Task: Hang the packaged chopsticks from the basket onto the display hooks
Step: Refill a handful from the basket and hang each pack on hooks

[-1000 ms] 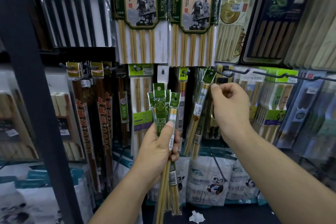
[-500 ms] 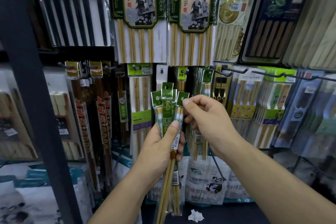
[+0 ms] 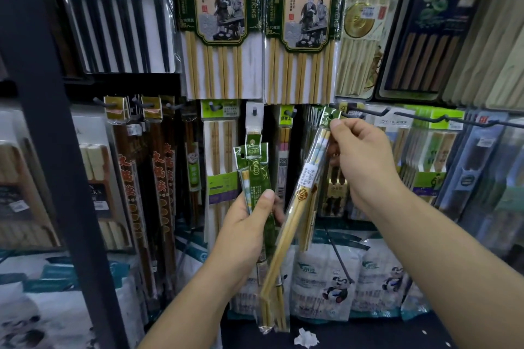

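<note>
Here, in the head view, my left grip (image 3: 246, 224) is curled round a bundle of green-wrapped chopstick packets (image 3: 255, 163), held upright. My right grip (image 3: 360, 161) pinches the green header of one slanted packet (image 3: 300, 207), its top just at the tip of a black display hook (image 3: 368, 112). Whether it is threaded on, I cannot tell.

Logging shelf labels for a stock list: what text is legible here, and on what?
"火锅筷", "CHOPSTICKS": green-and-beige bamboo chopstick packs, top row.
"5", "1": white pack of black chopsticks.
"JOY-HE": white header card, right hooks.
Too small or blurred: green-sleeved packs in left hand; white sticker on clear pack in right hand.
</note>
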{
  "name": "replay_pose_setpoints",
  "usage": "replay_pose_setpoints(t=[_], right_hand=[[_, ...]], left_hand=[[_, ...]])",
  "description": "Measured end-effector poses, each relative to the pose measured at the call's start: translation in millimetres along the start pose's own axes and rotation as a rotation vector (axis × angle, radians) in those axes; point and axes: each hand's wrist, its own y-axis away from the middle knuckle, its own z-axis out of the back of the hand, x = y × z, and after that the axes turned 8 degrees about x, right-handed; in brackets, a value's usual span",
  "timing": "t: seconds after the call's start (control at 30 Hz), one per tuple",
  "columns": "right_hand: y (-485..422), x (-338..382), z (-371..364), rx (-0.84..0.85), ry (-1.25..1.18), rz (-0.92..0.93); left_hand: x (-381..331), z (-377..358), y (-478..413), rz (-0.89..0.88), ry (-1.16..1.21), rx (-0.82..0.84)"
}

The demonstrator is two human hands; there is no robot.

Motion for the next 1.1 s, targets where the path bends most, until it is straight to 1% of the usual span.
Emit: replay_pose_setpoints(t=[0.1, 0.43, 0.67, 0.83, 0.9, 1.03, 1.1], right_hand=[[-6, -1, -1, -0.021, 0.023, 0.009], [-14, -6, -3, -0.074, 0.067, 0.022], [-15, -18, -1, -0.093, 0.113, 0.015], [-4, -22, 1, -0.167, 0.169, 0.042], [9, -21, -2, -0.107, 0.161, 0.060], [38, -14, -17, 0.225, 0.069, 0.058], [45, -11, -23, 0.304, 0.027, 0.024]], left_hand=[[0, -2, -1, -0.004, 0.103, 0.013], [1, 0, 0, 0.009, 0.115, 0.078], [-3, 0, 2, -0.010, 0.078, 0.118], [-4, 0, 3, -0.029, 0.122, 0.143], [-5, -1, 2, -0.036, 0.127, 0.139], [-5, -4, 3, -0.028, 0.123, 0.148], [-7, -6, 4, -0.034, 0.125, 0.157]])
